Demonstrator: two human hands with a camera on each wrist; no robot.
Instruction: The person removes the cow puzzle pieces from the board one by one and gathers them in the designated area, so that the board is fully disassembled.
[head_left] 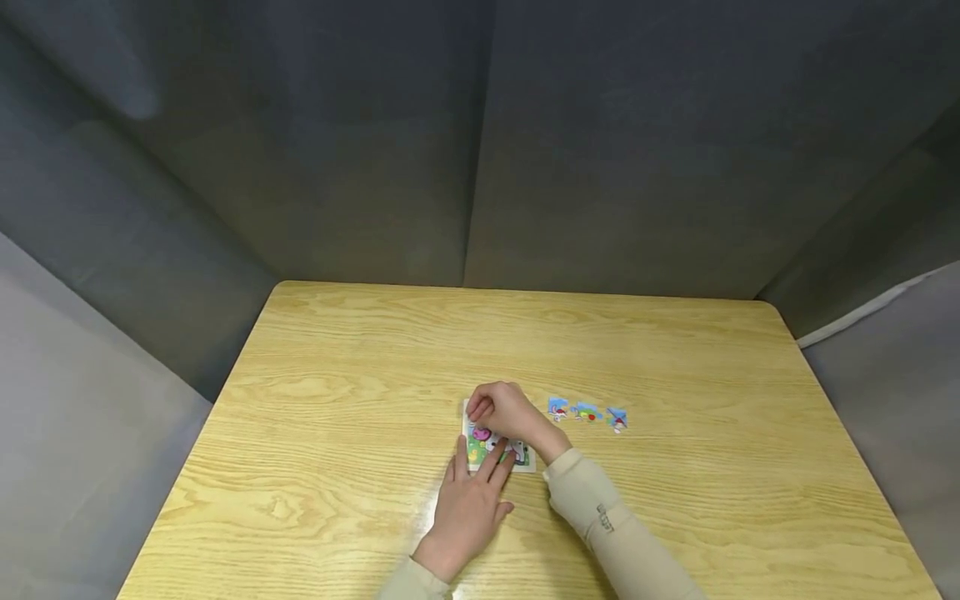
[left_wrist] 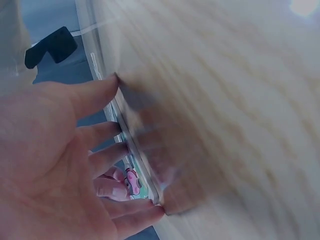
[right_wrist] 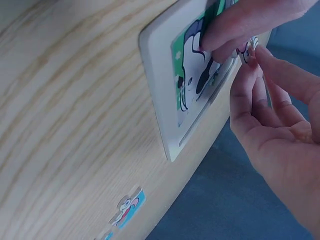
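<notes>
A small jigsaw puzzle in a white frame (head_left: 528, 467) lies on the wooden table, showing a cartoon picture with green ground and a pink shape. My left hand (head_left: 467, 508) rests on its near side with fingers straight and spread; in the left wrist view its fingertips touch the edge. Over the far left part of the frame, my right hand (head_left: 512, 414) pinches a small puzzle piece (right_wrist: 245, 53) between thumb and fingers. That piece is mostly covered by the fingers. In the right wrist view, white-and-black cartoon figures (right_wrist: 192, 75) show inside the frame.
Right of the frame lie three loose puzzle pieces in a row: a left one (head_left: 557, 407), a middle one (head_left: 587, 412) and a right one (head_left: 617, 418), all with blue parts. Dark grey curtains (head_left: 465, 167) surround the table (head_left: 337, 375) at the back and sides.
</notes>
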